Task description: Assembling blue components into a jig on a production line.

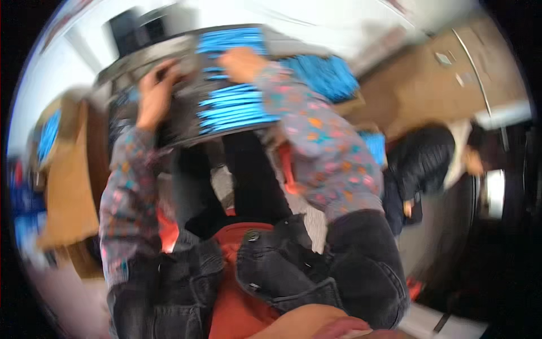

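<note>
A dark tray or board (183,121) lies in front of me, with slim flat blue strips (234,107) stacked in rows on its right half. My left hand (155,96) is over the left half, its fingers bent round toward the thumb; a small dark patch shows between them, too blurred to name. Over the strips, between the far stack (231,39) and the near rows, is my right hand (243,63). Motion smears its fingertips, and I cannot tell whether it grips a strip. Both forearms wear patterned grey sleeve covers.
Right of the tray stands an open box (354,104) full of blue strips (319,76). A cardboard box (70,186) at the left holds more blue pieces (49,135). A brown table (418,73) extends at the far right. Beside it sits another person in a dark jacket (423,152).
</note>
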`<move>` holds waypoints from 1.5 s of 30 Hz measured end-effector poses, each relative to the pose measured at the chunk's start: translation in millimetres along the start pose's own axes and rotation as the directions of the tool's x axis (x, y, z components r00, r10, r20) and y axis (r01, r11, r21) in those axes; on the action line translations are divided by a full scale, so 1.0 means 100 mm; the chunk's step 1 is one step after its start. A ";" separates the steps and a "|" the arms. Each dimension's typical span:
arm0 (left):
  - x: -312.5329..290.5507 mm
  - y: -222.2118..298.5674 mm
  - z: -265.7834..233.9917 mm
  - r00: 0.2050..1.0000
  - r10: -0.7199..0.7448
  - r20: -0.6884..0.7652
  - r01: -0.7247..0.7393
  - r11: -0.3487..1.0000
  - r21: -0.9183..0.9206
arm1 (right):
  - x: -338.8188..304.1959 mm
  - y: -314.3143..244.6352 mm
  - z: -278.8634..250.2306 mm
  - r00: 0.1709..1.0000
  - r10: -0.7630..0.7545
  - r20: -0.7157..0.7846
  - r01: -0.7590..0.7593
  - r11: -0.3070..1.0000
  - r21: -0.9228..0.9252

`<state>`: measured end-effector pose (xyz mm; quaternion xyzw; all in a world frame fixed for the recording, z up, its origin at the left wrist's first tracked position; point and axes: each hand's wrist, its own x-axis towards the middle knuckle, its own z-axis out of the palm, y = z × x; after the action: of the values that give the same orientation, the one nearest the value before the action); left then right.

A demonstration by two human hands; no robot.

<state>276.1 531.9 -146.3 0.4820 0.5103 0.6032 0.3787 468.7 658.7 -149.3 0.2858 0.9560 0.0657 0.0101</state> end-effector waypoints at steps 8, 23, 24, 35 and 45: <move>0.16 0.08 0.33 0.981 0.027 0.191 0.001 0.989 -0.145 | -0.38 0.01 -0.36 0.981 0.195 -0.015 -0.195 0.980 0.033; 0.15 -0.08 0.31 0.993 0.111 0.039 -0.104 0.982 -0.157 | -0.54 0.02 -0.61 0.864 0.224 -0.451 0.087 0.816 0.572; 0.17 -0.07 0.33 0.988 0.150 0.047 -0.141 0.978 -0.153 | -0.54 -0.03 -0.63 0.866 0.268 -0.422 0.063 0.779 0.624; 0.08 0.08 0.28 0.992 0.116 0.039 -0.095 0.931 -0.352 | -0.37 -0.34 -0.56 0.931 0.304 0.201 -0.138 -0.216 0.966; 0.09 -0.03 0.25 0.988 0.141 0.069 -0.105 0.920 -0.379 | -0.38 -0.28 -0.78 0.917 0.263 -0.299 0.080 0.615 0.785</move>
<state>298.2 547.2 -146.8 0.4602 0.3363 0.6884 0.4486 481.2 605.4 -76.3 0.2920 0.8539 -0.3025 -0.3069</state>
